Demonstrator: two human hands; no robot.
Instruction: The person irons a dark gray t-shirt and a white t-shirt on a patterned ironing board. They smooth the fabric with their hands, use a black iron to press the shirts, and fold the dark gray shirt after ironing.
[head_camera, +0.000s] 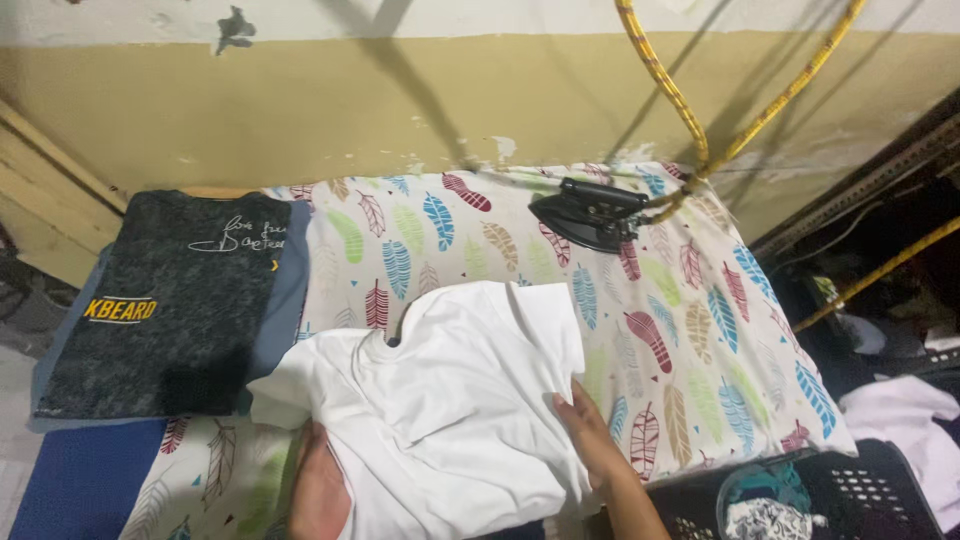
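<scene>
White T-shirt (440, 400), soft cotton and half folded, lies on the feather-print padded bench (690, 340) between my hands. My right hand (590, 435) rests flat and released on its edge; my left hand (318, 490) grasps the cloth at its lower left. I judge a fold under way. Left of my hands sits a folded dark speckled shirt (170, 300); beyond them a black iron (590, 213) with yellow braided cord (680, 100).
</scene>
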